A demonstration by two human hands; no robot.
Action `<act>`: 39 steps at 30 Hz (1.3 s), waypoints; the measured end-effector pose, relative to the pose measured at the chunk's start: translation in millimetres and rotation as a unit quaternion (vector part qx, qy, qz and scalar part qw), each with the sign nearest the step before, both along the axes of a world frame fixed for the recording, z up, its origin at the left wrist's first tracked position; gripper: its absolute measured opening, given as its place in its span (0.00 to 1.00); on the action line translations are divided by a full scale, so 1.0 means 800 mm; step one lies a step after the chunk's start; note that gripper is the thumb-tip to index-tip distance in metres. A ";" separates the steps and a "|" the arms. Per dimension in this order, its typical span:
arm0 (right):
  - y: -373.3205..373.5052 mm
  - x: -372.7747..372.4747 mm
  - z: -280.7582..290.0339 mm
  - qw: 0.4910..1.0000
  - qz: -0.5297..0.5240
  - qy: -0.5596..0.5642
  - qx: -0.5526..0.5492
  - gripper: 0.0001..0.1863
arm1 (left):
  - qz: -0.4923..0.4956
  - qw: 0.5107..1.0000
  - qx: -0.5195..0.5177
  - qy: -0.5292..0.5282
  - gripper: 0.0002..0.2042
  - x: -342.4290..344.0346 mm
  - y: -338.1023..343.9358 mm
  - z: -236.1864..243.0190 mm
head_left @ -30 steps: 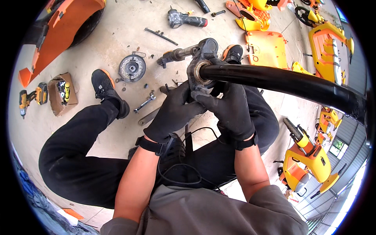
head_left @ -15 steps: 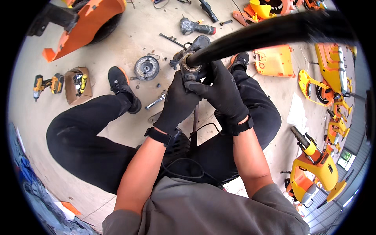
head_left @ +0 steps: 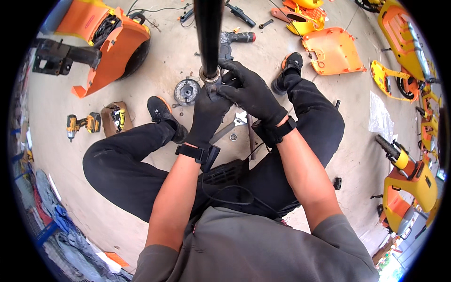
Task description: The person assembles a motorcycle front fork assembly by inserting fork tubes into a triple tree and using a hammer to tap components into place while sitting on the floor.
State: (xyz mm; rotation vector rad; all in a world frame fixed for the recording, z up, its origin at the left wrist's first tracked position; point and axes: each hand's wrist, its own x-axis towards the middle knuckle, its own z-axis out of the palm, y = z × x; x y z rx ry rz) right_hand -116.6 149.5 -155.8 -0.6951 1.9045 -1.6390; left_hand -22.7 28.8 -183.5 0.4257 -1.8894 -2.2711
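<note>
A long black steering tube (head_left: 207,35) points up toward me, with a worn metal ring (head_left: 210,74) round its lower end. My left hand (head_left: 211,110), in a black glove, is closed round the part just below that ring. At the ring's right side my gloved right hand (head_left: 253,91) has its fingers curled against the tube's base, the thumb near the left hand. The gloves hide most of the part below the ring. Under my hands, a wrench (head_left: 228,129) and a small metal ring-shaped part (head_left: 233,137) lie on the floor between my legs.
On the floor to the left are a yellow-black power drill (head_left: 82,124) and a cardboard box (head_left: 109,123) of parts. Ahead lie a round brake drum (head_left: 187,91), a black power tool (head_left: 230,42) and an orange panel (head_left: 333,51). A yellow scooter (head_left: 408,188) stands at right.
The black steering tube has swung from pointing right to pointing straight up the view. My hands have turned with it, and the right fingers have shifted up beside the ring. The whole view has shifted.
</note>
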 end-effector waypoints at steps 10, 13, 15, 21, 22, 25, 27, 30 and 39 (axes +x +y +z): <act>-0.002 -0.009 -0.012 0.998 -0.023 -0.022 -0.045 0.28 | 0.020 0.996 0.059 -0.065 0.09 -0.014 -0.018 -0.004; -0.005 -0.016 -0.017 0.998 -0.033 -0.023 -0.051 0.28 | 0.006 0.993 0.075 -0.088 0.11 -0.023 -0.029 0.006; -0.005 -0.026 -0.023 0.982 -0.117 0.149 0.015 0.29 | -0.011 0.992 0.055 -0.111 0.11 -0.031 -0.037 0.016; -0.008 -0.118 -0.071 0.908 -0.157 0.385 0.058 0.32 | -0.099 0.983 0.051 -0.148 0.15 -0.077 -0.079 0.012; -0.011 -0.132 -0.078 0.919 -0.128 0.367 0.063 0.32 | -0.124 0.979 0.040 -0.155 0.15 -0.089 -0.087 0.020; -0.027 -0.145 -0.078 0.964 -0.078 0.245 0.071 0.32 | -0.177 0.965 0.005 -0.193 0.17 -0.117 -0.124 0.027; -0.029 -0.163 -0.085 0.977 -0.083 0.188 0.053 0.29 | -0.185 0.969 -0.005 -0.164 0.17 -0.140 -0.129 0.029; -0.032 -0.189 -0.099 0.968 -0.142 0.193 0.067 0.25 | -0.171 0.980 -0.087 -0.051 0.18 -0.158 -0.131 0.018; -0.002 -0.219 -0.126 0.957 -0.258 0.108 0.072 0.23 | -0.025 0.952 -0.298 -0.060 0.16 -0.194 -0.085 -0.064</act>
